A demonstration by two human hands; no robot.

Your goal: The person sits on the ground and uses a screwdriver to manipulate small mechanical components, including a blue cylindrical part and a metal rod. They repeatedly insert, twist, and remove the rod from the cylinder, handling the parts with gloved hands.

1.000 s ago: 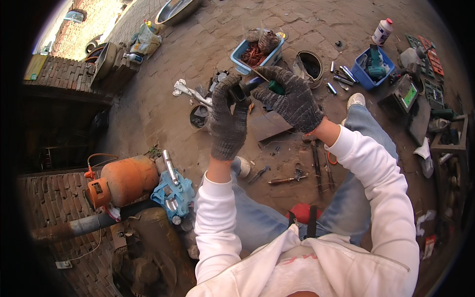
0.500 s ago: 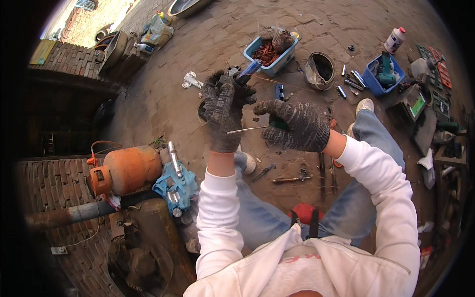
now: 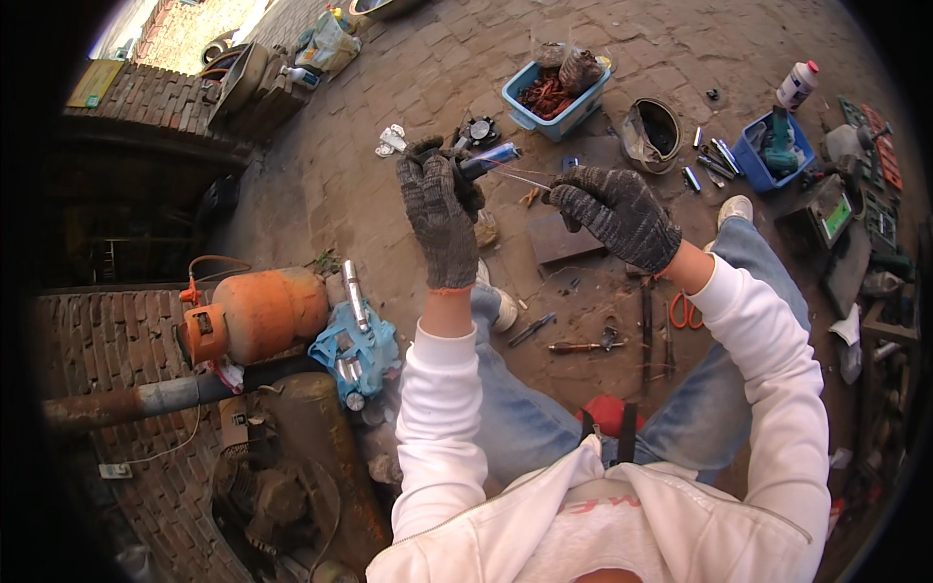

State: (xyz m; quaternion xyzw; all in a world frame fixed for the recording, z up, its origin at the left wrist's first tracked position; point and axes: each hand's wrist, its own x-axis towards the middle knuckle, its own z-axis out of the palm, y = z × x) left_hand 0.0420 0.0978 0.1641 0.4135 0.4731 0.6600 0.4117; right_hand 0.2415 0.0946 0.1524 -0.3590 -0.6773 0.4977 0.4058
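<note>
My left hand, in a dark knitted glove, is closed around a black part with a shiny blue cylindrical end. That end points to the right, and the fingers hide much of the black part. My right hand, gloved alike, grips a screwdriver. Its thin metal shaft points left toward the blue end; whether they touch I cannot tell. The handle is hidden in the glove. Thin wires run near the blue end. Beneath the hands lies a flat dark plate.
Ahead stand a light-blue basin of reddish scraps, an old bucket and a blue bin holding a power drill. Orange-handled scissors and a wooden-handled tool lie between my legs. An orange gas cylinder lies left.
The screwdriver's tip has moved from over my left wrist up beside the blue end. My right hand has risen and its fingers now hide the green handle. The view has shifted slightly.
</note>
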